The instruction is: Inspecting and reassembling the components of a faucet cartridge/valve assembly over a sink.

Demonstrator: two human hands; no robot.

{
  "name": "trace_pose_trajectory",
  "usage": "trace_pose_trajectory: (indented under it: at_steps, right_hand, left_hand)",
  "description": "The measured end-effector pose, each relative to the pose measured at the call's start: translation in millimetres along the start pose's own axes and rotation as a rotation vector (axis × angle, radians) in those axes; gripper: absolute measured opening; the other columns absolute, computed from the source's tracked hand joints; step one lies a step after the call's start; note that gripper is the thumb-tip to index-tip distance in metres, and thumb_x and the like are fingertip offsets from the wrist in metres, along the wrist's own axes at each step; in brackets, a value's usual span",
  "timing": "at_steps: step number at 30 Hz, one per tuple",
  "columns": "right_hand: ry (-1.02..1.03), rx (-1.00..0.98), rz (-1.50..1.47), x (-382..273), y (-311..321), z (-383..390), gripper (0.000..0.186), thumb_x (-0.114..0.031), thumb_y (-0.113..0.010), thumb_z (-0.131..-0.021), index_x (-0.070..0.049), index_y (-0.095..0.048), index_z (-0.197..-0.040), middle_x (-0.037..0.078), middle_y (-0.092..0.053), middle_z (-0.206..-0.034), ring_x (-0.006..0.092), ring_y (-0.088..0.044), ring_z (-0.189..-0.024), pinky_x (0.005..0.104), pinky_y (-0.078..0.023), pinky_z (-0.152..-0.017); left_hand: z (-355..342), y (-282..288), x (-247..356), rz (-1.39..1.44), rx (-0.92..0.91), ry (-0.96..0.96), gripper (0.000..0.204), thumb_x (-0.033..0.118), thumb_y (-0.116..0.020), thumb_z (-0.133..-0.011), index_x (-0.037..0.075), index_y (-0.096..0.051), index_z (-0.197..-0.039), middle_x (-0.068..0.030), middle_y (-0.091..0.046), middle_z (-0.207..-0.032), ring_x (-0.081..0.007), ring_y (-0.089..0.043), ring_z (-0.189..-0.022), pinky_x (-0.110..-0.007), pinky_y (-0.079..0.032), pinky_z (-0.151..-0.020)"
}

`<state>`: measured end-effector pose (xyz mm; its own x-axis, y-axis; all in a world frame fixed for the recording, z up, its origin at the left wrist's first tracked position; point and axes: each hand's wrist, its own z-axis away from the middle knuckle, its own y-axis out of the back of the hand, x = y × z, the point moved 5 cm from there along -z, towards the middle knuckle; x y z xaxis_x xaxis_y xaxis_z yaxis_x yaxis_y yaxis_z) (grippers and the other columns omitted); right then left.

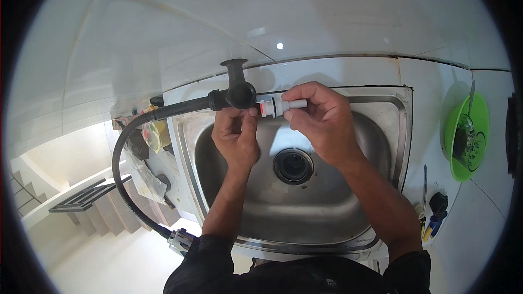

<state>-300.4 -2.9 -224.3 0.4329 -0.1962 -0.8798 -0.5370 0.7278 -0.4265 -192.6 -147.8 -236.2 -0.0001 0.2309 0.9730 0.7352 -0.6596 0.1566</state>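
Between the fingers and thumb of my right hand (324,122) is a white tap cartridge (277,107) with a black ring and a red end, lying sideways. Its red end points left, toward the black wall tap (237,79), level with the tap's round body. Just below that body is my left hand (237,136), its fingers curled and its thumb tip close to the red end. What the left fingers pinch, if anything, is hidden. Both hands are over the steel sink (327,218), above its dark drain (293,166).
A black flexible hose (117,158) loops from the tap to a grey fitting (181,241) by my left sleeve. On the right stand a green bowl (463,171) and hand tools (436,212). Bags and loose items (144,147) lie left of the sink, with stairs beyond.
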Motion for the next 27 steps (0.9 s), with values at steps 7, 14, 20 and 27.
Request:
trace_pose_trajectory:
  at_steps: [7, 14, 20, 27]
  right_hand:
    - [0.317, 0.054, 0.31, -22, -3, 3, 0.023, 0.011, -0.062, -0.078, 0.002, -0.061, -0.099, 0.004, -0.06, -0.087, 0.0065, -0.055, -0.075, 0.0198, -0.044, -0.063]
    - [0.512, 0.029, 0.578, -71, -20, -3, 0.022, 0.01, -0.064, -0.073, 0.0, -0.064, -0.092, 0.007, -0.062, -0.082, 0.0094, -0.056, -0.067, 0.0218, -0.045, -0.057]
    - [0.563, -0.029, 0.654, -82, -22, -11, 0.02, 0.007, -0.064, -0.072, -0.002, -0.065, -0.09, 0.007, -0.063, -0.081, 0.0104, -0.056, -0.062, 0.023, -0.046, -0.053]
    - [0.539, -0.074, 0.655, -77, -32, -19, 0.02, 0.006, -0.065, -0.073, -0.001, -0.065, -0.091, 0.008, -0.062, -0.081, 0.0118, -0.059, -0.062, 0.0236, -0.048, -0.054]
  left_hand:
    - [1, 1, -8, -0.013, 0.008, 0.015, 0.01, 0.001, -0.068, -0.085, -0.001, -0.059, -0.088, -0.0049, -0.061, -0.084, -0.0076, -0.059, -0.074, -0.021, -0.047, -0.067]
    - [2, 7, -11, -0.067, -0.009, 0.038, 0.014, 0.005, -0.07, -0.083, -0.002, -0.059, -0.087, -0.0061, -0.059, -0.084, -0.009, -0.059, -0.073, -0.023, -0.049, -0.067]
    - [1, 5, -13, -0.066, 0.018, 0.009, 0.013, 0.005, -0.07, -0.083, -0.002, -0.059, -0.084, -0.0058, -0.058, -0.08, -0.0087, -0.058, -0.07, -0.023, -0.049, -0.065]
    - [2, 9, -11, -0.126, 0.013, -0.003, 0.012, 0.005, -0.069, -0.082, -0.001, -0.059, -0.082, -0.0064, -0.058, -0.078, -0.0093, -0.058, -0.068, -0.023, -0.049, -0.062]
